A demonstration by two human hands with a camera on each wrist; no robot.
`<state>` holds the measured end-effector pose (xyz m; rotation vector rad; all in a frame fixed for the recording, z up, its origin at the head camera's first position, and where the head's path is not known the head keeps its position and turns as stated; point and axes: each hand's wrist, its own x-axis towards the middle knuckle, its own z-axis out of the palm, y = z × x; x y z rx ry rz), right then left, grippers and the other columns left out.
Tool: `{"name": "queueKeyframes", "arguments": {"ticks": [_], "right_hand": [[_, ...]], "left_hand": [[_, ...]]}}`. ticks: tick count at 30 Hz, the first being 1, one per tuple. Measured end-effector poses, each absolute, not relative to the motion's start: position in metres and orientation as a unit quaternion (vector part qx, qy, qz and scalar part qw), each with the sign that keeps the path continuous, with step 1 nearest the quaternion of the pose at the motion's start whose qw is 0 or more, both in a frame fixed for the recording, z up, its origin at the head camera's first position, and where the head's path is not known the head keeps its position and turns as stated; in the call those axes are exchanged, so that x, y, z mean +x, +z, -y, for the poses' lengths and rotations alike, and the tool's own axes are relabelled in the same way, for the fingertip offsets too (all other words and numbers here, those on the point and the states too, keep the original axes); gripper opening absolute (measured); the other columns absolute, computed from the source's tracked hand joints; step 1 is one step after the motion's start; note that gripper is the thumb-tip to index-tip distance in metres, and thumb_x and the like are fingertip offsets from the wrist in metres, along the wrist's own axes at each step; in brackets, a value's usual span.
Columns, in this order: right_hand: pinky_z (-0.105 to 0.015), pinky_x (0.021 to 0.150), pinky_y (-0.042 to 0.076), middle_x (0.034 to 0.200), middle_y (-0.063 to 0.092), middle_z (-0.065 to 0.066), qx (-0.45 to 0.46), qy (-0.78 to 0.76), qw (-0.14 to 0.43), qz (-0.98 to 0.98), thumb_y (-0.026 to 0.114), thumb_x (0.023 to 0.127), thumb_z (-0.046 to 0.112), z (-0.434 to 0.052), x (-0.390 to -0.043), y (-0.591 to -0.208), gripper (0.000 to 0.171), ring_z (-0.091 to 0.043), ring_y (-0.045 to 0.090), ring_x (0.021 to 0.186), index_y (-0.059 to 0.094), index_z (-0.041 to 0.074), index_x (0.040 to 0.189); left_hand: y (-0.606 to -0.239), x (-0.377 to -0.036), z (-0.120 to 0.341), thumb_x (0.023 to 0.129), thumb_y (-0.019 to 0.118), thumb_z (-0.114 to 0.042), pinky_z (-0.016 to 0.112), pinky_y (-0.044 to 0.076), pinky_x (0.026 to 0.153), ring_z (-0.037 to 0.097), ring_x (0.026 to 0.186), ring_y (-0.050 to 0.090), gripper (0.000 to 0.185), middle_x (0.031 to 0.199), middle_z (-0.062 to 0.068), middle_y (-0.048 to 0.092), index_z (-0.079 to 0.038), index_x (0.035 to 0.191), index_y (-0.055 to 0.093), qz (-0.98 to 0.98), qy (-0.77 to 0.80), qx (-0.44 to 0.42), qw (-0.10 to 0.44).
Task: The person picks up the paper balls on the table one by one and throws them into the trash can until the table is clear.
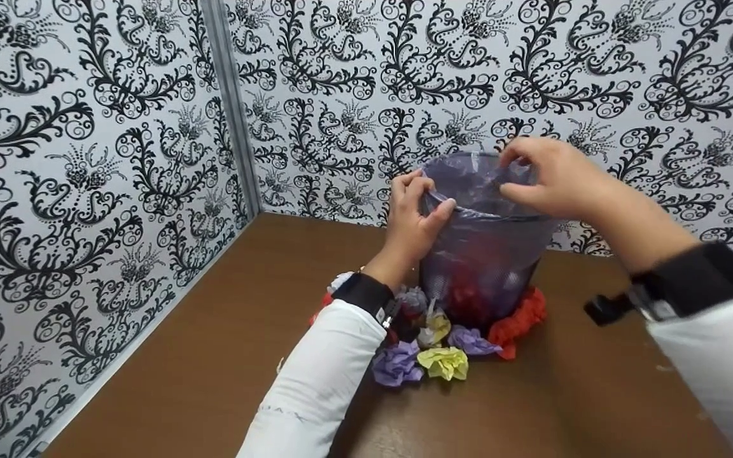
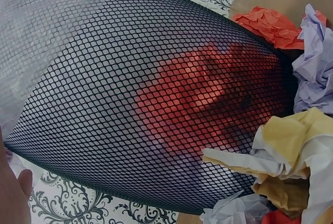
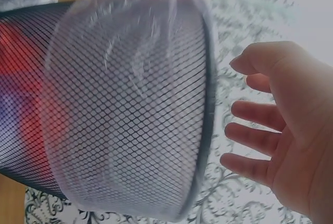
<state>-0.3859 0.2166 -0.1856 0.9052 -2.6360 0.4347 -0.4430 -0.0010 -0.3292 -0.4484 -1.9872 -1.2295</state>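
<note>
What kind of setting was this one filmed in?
Probably a staged recording booth, not a lived-in room: patterned wall panels meet at a metal corner strip around a brown table bearing a mesh bin and crumpled paper balls.

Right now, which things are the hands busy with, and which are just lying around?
In hand:
- mesh bin
- clear plastic liner folded over its rim
- left hand, pinching the liner at the rim
- right hand, at the far rim; its grip is unclear

Lying about:
- crumpled paper balls around the bin's foot
- brown table

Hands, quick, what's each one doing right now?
Left hand: pinching the plastic liner at the mesh bin rim.
Right hand: the views disagree; cannot tell whether it grips the liner.
</note>
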Motion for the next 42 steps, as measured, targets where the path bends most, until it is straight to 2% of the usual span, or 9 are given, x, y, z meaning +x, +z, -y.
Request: {"name": "queueKeyframes", "arguments": {"ticks": [4,7,15,20,24,27,30,36,42], "right_hand": [[-0.040,0.073,0.052,0.103,0.061,-0.004,0.359,0.148,0.228,0.893,0.072,0.087,0.025,-0.229,-0.359,-0.194,0.028,-0.018,0.056,0.087,0.061,0.011,0.108],[-0.029,0.070,0.049,0.100,0.062,-0.001,0.376,0.144,0.274,0.873,0.075,0.084,0.023,-0.240,-0.343,-0.208,0.028,-0.013,0.055,0.084,0.062,0.010,0.105],[-0.015,0.079,0.045,0.102,0.066,0.002,0.379,0.183,0.303,0.855,0.080,0.078,0.016,-0.268,-0.325,-0.269,0.028,-0.008,0.057,0.092,0.065,0.011,0.101],[-0.029,0.079,0.051,0.102,0.066,0.005,0.343,0.202,0.264,0.878,0.081,0.079,0.024,-0.275,-0.328,-0.311,0.028,-0.009,0.059,0.092,0.066,0.015,0.101],[-0.048,0.085,0.051,0.106,0.066,-0.002,0.300,0.221,0.203,0.905,0.080,0.079,0.030,-0.277,-0.338,-0.345,0.034,-0.021,0.061,0.098,0.066,0.014,0.104],[-0.054,0.087,0.048,0.107,0.065,-0.008,0.267,0.221,0.168,0.923,0.080,0.077,0.033,-0.277,-0.346,-0.370,0.040,-0.029,0.061,0.099,0.066,0.011,0.107],[-0.053,0.084,0.049,0.104,0.064,-0.010,0.240,0.211,0.157,0.934,0.081,0.075,0.035,-0.276,-0.352,-0.390,0.043,-0.030,0.061,0.096,0.066,0.009,0.106],[-0.046,0.077,0.049,0.101,0.062,-0.008,0.215,0.203,0.160,0.942,0.080,0.074,0.041,-0.274,-0.360,-0.418,0.037,-0.026,0.061,0.091,0.069,0.016,0.098],[-0.046,0.080,0.050,0.103,0.063,-0.010,0.222,0.202,0.150,0.942,0.080,0.073,0.043,-0.271,-0.362,-0.430,0.034,-0.026,0.061,0.094,0.069,0.018,0.093]], "left_hand": [[-0.328,-0.444,0.001,0.078,0.051,-0.065,0.038,0.042,0.100,0.017,0.126,0.041,0.048,0.134,0.002,0.037,-0.021,0.100,0.052,0.774,-0.483,-0.175,0.371],[-0.329,-0.445,0.001,0.078,0.051,-0.066,0.039,0.042,0.100,0.017,0.126,0.041,0.049,0.135,0.001,0.037,-0.022,0.099,0.052,0.774,-0.485,-0.174,0.368],[-0.327,-0.443,0.001,0.078,0.050,-0.067,0.040,0.044,0.097,0.017,0.125,0.041,0.050,0.135,0.001,0.036,-0.022,0.099,0.051,0.775,-0.489,-0.175,0.360],[-0.326,-0.443,0.001,0.078,0.050,-0.067,0.039,0.046,0.094,0.016,0.124,0.042,0.049,0.135,0.001,0.036,-0.022,0.099,0.051,0.775,-0.488,-0.176,0.361],[-0.327,-0.443,0.000,0.078,0.053,-0.063,0.037,0.043,0.097,0.016,0.125,0.041,0.047,0.133,0.002,0.038,-0.021,0.098,0.052,0.768,-0.488,-0.179,0.373],[-0.329,-0.443,0.000,0.078,0.055,-0.060,0.034,0.040,0.102,0.015,0.127,0.040,0.045,0.131,0.003,0.039,-0.020,0.097,0.053,0.763,-0.490,-0.181,0.380],[-0.330,-0.443,-0.001,0.078,0.055,-0.060,0.033,0.038,0.103,0.014,0.128,0.039,0.044,0.131,0.003,0.039,-0.020,0.096,0.053,0.761,-0.493,-0.181,0.381],[-0.330,-0.443,-0.002,0.079,0.056,-0.060,0.034,0.039,0.103,0.014,0.127,0.039,0.043,0.132,0.001,0.038,-0.021,0.097,0.053,0.765,-0.497,-0.180,0.368],[-0.329,-0.443,0.000,0.079,0.056,-0.059,0.036,0.042,0.101,0.015,0.126,0.040,0.041,0.133,0.000,0.037,-0.021,0.096,0.052,0.764,-0.501,-0.179,0.365]]}}
